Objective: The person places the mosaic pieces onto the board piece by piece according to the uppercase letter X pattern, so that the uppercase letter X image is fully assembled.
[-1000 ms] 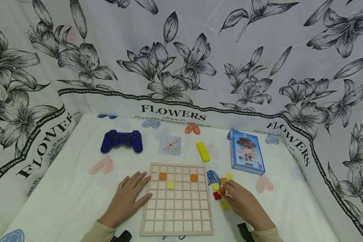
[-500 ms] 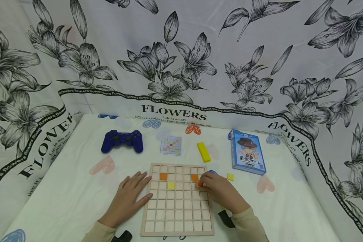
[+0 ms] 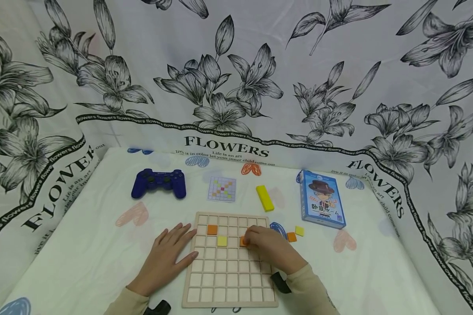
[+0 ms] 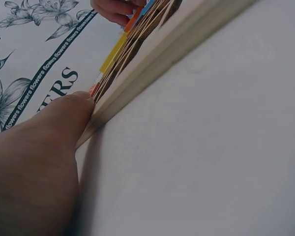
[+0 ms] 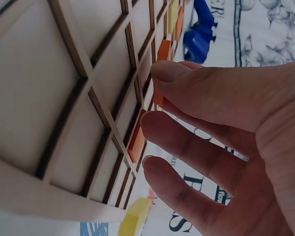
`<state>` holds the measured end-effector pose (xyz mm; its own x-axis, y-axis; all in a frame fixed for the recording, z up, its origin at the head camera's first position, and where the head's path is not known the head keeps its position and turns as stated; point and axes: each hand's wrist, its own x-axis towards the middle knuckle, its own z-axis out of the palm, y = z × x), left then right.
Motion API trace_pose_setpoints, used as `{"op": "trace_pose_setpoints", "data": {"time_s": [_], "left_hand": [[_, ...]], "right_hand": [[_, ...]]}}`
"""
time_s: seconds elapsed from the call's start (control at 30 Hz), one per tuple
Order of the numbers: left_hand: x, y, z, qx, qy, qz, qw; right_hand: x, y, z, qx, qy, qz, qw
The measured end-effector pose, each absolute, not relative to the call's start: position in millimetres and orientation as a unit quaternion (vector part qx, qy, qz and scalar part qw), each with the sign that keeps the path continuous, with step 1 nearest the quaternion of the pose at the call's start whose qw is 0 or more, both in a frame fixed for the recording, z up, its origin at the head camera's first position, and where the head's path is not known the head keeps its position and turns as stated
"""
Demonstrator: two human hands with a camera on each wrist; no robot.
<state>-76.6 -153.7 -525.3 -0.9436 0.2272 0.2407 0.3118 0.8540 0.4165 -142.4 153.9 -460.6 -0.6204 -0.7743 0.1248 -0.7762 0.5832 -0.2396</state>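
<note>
A square-gridded wooden board lies on the cloth, with an orange tile and a yellow tile set in its cells. My left hand rests along the board's left side, fingers extended, thumb at the frame. Over the upper right cells, my right hand pinches another orange tile between thumb and fingers. The right wrist view shows this held tile tilted close over the grid, its middle covered by the thumb. Just beyond the fingertips, a further orange tile sits in the board, hidden by the hand in the head view.
Right of the board lie a loose orange tile and a loose yellow tile; the right arm covers that area's nearer part. Farther back are a blue game controller, a grid pattern card, a yellow block and a blue box.
My right hand has picked an orange tile from the loose ones on the right and carried it left over the board's second row. My left hand has stayed in place.
</note>
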Motion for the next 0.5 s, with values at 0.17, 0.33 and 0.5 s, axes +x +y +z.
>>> {"op": "trace_pose_setpoints", "data": {"time_s": [0.17,0.33,0.5], "left_hand": [[-77.0,-153.1,-526.1,-0.142,-0.959,-0.230,0.090],[-77.2,-152.9,-526.2,-0.141,-0.960,-0.226,0.083],[-76.9,-152.7,-526.1,-0.139,-0.960,-0.227,0.090]], "right_hand": [[-142.0,151.3,-462.4,0.439,-0.891,0.116,0.008],[-142.5,150.5,-465.4,0.439,-0.893,0.100,0.018],[-144.1,149.1,-466.0,0.443,-0.891,0.099,0.022]]}}
